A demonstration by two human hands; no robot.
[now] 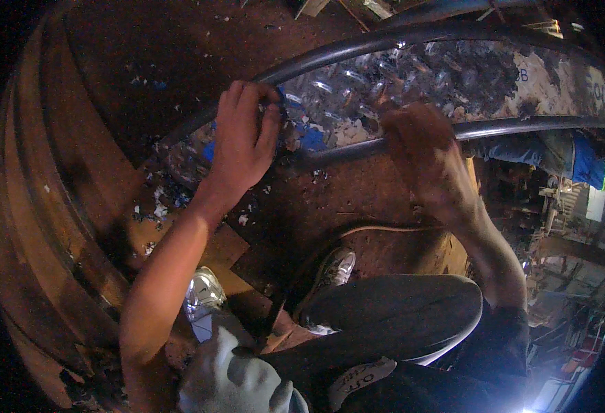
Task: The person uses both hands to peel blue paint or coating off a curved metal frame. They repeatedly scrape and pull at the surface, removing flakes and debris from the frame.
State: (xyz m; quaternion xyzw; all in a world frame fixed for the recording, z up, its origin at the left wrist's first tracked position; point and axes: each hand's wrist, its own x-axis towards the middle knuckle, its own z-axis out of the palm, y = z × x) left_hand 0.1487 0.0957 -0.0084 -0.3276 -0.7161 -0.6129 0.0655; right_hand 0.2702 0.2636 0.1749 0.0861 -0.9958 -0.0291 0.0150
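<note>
A long metal tread plate (pixel 357 82) with raised studs lies across the upper middle, with dark round tubes along its far and near edges. Torn beige paper (pixel 533 79) and bits of blue film (pixel 312 138) cling to its face. Over the plate's left part my left hand (pixel 246 131) is closed, fingers bent; a dark patch beside the fingertips hides what they hold, if anything. My right hand (pixel 423 141) reaches over the near tube (pixel 502 127), its fingers bent down at the plate and somewhat blurred. Whatever lies under those fingers is hidden.
Long rusty metal sections (pixel 61 206) run down the left side. Paper scraps (pixel 158 204) litter the brown ground. A thin cable or strip (pixel 364 228) curves below the plate, near my shoes (pixel 205 292). Blue cloth with a yellow stripe (pixel 595 165) and cluttered gear stand at right.
</note>
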